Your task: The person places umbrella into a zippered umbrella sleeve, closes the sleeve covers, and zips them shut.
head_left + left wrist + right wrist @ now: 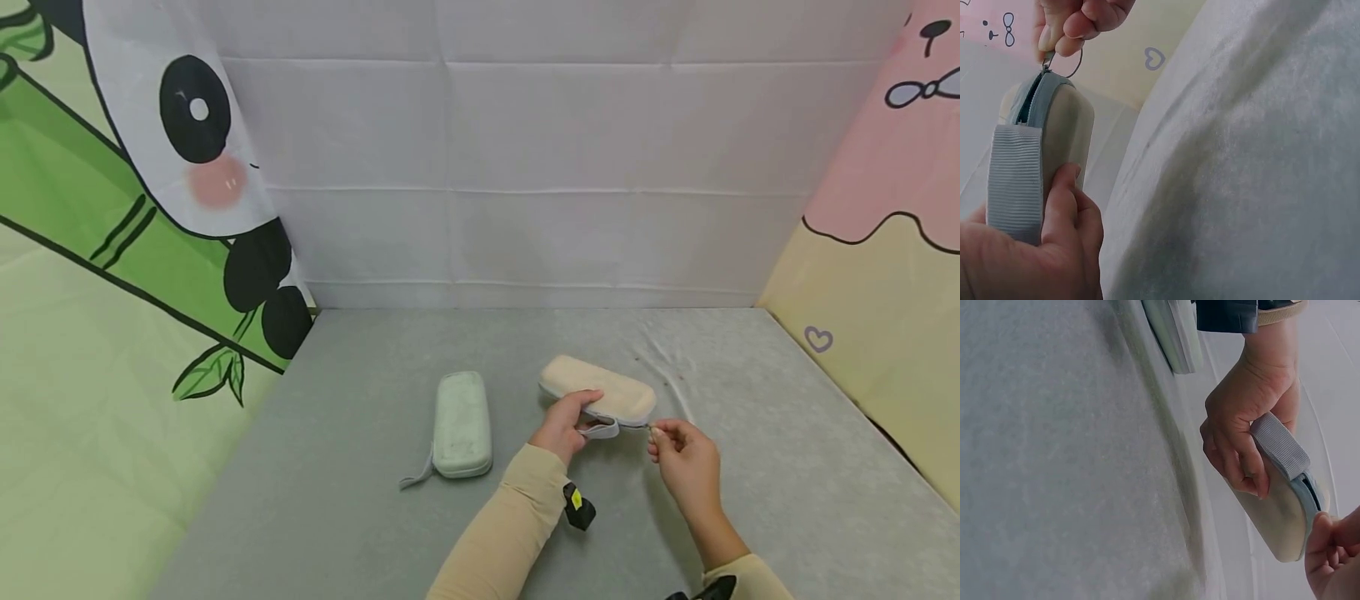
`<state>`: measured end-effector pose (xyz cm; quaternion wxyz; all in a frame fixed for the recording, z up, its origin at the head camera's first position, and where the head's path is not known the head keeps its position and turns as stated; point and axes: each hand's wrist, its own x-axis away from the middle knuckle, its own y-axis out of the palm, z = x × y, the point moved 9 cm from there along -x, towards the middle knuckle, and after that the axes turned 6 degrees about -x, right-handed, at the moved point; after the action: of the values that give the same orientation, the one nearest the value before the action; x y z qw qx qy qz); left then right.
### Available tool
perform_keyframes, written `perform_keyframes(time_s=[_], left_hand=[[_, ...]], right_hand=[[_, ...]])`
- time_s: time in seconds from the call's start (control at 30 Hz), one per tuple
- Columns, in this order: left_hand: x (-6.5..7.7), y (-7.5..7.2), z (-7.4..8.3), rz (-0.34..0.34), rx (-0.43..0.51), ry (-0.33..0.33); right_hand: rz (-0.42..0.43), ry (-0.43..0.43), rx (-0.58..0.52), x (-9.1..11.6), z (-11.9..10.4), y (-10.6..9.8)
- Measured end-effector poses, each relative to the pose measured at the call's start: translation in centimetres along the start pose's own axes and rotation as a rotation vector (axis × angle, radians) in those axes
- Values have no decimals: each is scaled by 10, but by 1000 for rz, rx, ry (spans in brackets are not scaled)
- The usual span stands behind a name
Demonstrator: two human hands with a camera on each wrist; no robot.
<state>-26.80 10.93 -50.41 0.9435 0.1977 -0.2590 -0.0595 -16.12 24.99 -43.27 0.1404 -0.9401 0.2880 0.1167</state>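
A cream zippered case [600,387] is held above the grey tabletop by my left hand [564,427], thumb over its top and fingers beneath. Its grey ribbed strap [1015,181] lies along the side by that palm. My right hand [686,462] pinches the metal zipper pull [1049,59] at the case's right end. Between the strap and the pull, the zipper [1030,100] is parted in a short dark gap, also visible in the right wrist view. The inside of the case is hidden.
A pale green case [462,425] with a thin grey strap [418,477] lies on the grey cloth-covered table [360,533], left of my hands. A white sheet [525,167] hangs at the back, with printed cloths at both sides.
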Motion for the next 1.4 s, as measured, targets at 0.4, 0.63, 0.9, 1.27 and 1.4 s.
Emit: perform_keyframes(time_s=[0.4,0.63,0.9,1.27,1.4], left_hand=[[6,3,0,48,99,1],[9,5,-1,56,147,7],[14,5,-2,88,190,21],[19,0,-3,145,144,71],[17,-7,2,131,5,114]], right_hand=[[5,-36,-20,3,-6,6],[30,-77,-24,7,-12,8],[57,-94,-34,12,-17,13],[61,-117,-39,19,-19,19],[-27,-110,-63,23,-17,28]])
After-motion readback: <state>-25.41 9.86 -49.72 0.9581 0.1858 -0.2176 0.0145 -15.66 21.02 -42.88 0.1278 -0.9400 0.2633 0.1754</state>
